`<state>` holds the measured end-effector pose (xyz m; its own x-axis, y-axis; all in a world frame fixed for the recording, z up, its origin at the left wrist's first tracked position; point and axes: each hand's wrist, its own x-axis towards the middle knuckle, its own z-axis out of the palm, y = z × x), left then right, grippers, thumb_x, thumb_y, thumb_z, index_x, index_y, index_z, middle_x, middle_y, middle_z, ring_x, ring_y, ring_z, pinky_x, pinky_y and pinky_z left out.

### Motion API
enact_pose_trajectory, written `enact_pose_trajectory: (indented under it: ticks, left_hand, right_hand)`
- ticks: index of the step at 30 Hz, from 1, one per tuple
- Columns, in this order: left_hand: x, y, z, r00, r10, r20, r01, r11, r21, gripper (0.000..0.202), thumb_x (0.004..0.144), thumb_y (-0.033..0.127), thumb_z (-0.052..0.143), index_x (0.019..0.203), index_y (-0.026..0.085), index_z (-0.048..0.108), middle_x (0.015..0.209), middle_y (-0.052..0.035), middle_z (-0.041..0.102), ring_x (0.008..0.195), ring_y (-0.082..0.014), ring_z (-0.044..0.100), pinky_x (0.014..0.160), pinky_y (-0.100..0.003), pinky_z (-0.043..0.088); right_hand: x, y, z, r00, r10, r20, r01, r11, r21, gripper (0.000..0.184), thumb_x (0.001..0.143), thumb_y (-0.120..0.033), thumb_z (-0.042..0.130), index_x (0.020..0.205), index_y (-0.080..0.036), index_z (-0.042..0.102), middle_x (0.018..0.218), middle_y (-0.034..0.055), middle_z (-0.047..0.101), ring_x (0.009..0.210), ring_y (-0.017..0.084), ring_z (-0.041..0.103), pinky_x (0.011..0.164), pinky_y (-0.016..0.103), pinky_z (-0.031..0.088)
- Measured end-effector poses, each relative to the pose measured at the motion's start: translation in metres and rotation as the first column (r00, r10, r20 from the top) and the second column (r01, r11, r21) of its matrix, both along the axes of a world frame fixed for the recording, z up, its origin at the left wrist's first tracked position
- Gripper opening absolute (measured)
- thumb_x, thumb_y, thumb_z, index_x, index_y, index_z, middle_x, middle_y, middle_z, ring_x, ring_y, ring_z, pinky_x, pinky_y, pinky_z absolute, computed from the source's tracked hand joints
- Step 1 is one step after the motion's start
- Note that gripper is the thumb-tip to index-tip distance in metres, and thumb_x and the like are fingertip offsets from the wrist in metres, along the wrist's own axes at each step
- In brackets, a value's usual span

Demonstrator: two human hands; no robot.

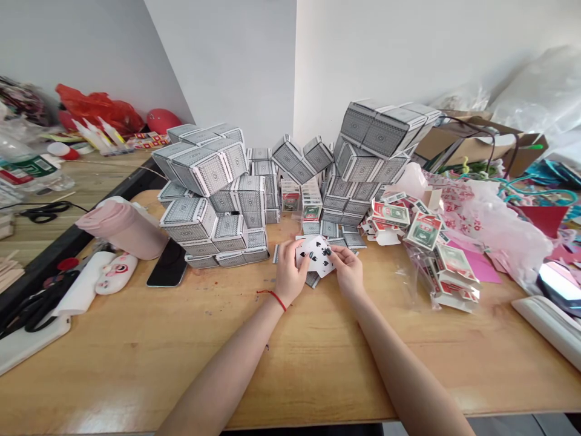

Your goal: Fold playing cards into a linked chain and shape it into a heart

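My left hand (289,271) and my right hand (348,270) both grip a small fan of playing cards (316,254), faces up with black spade marks showing. A red string circles my left wrist. The cards are held just above the wooden table (181,339), in front of several loose grey-backed cards (338,238) lying flat. Behind them rise piles of grey patterned card blocks (213,200) on the left and a taller pile (376,145) on the right.
Flattened red-and-green card boxes (422,236) lie in clear plastic at the right, next to pink plastic bags (494,224). At the left are a pink cup lying on its side (122,227), a black phone (167,264), scissors (31,306) and a white pouch (115,272).
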<state>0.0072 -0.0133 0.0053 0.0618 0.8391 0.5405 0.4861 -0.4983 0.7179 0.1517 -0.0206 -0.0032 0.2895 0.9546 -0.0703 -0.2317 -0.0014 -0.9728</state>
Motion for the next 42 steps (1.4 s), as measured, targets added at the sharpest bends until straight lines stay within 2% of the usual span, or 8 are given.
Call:
enact_pose_trajectory:
  ticks: [3, 9, 17, 24, 29, 33, 36, 42]
  left_hand:
    - [0.000, 0.000, -0.001, 1.000, 0.010, -0.015, -0.010, 0.999, -0.038, 0.027, 0.081, 0.028, 0.049, 0.106, 0.018, 0.050, 0.100, -0.0094, 0.049, 0.095, -0.0187, 0.051, 0.081, -0.033, 0.045]
    - [0.001, 0.003, -0.009, 0.995, -0.095, -0.017, 0.094, 0.992, -0.088, 0.028, 0.083, 0.030, 0.045, 0.109, 0.018, 0.046, 0.098, -0.0085, 0.057, 0.091, -0.0183, 0.055, 0.075, -0.030, 0.046]
    - [0.000, 0.005, -0.014, 0.990, 0.044, 0.132, -0.018, 0.982, -0.190, 0.021, 0.083, 0.033, 0.045, 0.096, 0.017, 0.049, 0.084, -0.0058, 0.060, 0.065, -0.0132, 0.056, 0.055, -0.024, 0.045]
    - [0.000, 0.003, -0.007, 0.992, -0.048, 0.120, 0.073, 0.974, -0.212, 0.020, 0.085, 0.034, 0.040, 0.087, 0.018, 0.053, 0.065, -0.0002, 0.055, 0.055, -0.0107, 0.050, 0.051, -0.022, 0.039]
    - [-0.001, 0.000, -0.001, 0.968, -0.166, 0.186, 0.210, 0.946, -0.248, 0.020, 0.083, 0.033, 0.043, 0.082, 0.017, 0.055, 0.067, -0.0004, 0.057, 0.058, -0.0105, 0.052, 0.053, -0.021, 0.041]
    - [0.001, -0.002, 0.000, 0.941, -0.219, 0.259, 0.292, 0.912, -0.288, 0.019, 0.082, 0.033, 0.046, 0.081, 0.016, 0.054, 0.070, -0.0010, 0.057, 0.060, -0.0102, 0.052, 0.054, -0.021, 0.042]
    - [0.003, 0.000, -0.003, 0.939, -0.172, 0.297, 0.260, 0.921, -0.290, 0.017, 0.081, 0.033, 0.047, 0.080, 0.016, 0.052, 0.070, -0.0011, 0.057, 0.060, -0.0101, 0.052, 0.054, -0.021, 0.042]
    - [0.000, 0.008, -0.012, 0.945, -0.037, 0.326, 0.143, 0.941, -0.307, 0.014, 0.080, 0.030, 0.049, 0.079, 0.016, 0.052, 0.069, -0.0012, 0.057, 0.062, -0.0111, 0.053, 0.056, -0.022, 0.043]
  right_hand:
    - [0.000, -0.001, 0.001, 1.000, 0.007, -0.010, -0.007, 1.000, -0.013, 0.032, 0.061, -0.040, 0.068, 0.084, -0.018, 0.063, 0.073, 0.0045, 0.068, 0.063, 0.017, 0.060, 0.056, 0.028, 0.047]
    - [0.000, 0.000, 0.001, 0.997, 0.075, -0.027, -0.075, 0.997, -0.014, 0.028, 0.063, -0.042, 0.067, 0.079, -0.018, 0.065, 0.071, 0.0027, 0.067, 0.062, 0.016, 0.058, 0.055, 0.027, 0.045]
    - [-0.006, -0.003, 0.006, 0.968, 0.231, -0.102, -0.233, 0.972, -0.008, 0.037, 0.053, -0.034, 0.075, 0.085, -0.019, 0.064, 0.076, 0.0018, 0.068, 0.063, 0.016, 0.060, 0.062, 0.029, 0.048]
    - [0.000, -0.001, 0.002, 0.992, 0.123, 0.016, -0.122, 0.991, -0.045, 0.030, 0.055, -0.041, 0.072, 0.070, -0.018, 0.062, 0.062, 0.0004, 0.064, 0.051, 0.013, 0.053, 0.050, 0.026, 0.044]
    - [0.002, -0.001, -0.001, 0.997, -0.002, 0.079, 0.010, 0.995, -0.101, 0.032, 0.062, -0.049, 0.065, 0.061, -0.018, 0.058, 0.050, -0.0027, 0.055, 0.041, 0.009, 0.042, 0.038, 0.022, 0.033]
    - [0.002, 0.000, -0.003, 0.995, -0.063, 0.083, 0.073, 0.990, -0.118, 0.033, 0.063, -0.051, 0.063, 0.060, -0.019, 0.055, 0.049, -0.0032, 0.053, 0.040, 0.009, 0.041, 0.038, 0.021, 0.033]
    - [0.001, 0.001, -0.002, 0.995, -0.070, 0.073, 0.077, 0.993, -0.092, 0.032, 0.062, -0.050, 0.064, 0.063, -0.019, 0.056, 0.050, -0.0027, 0.055, 0.042, 0.010, 0.045, 0.039, 0.022, 0.038]
    - [0.001, 0.003, -0.001, 0.996, 0.080, -0.026, -0.081, 0.996, -0.041, 0.032, 0.055, -0.043, 0.072, 0.070, -0.018, 0.058, 0.061, 0.0010, 0.064, 0.053, 0.015, 0.056, 0.049, 0.029, 0.048]
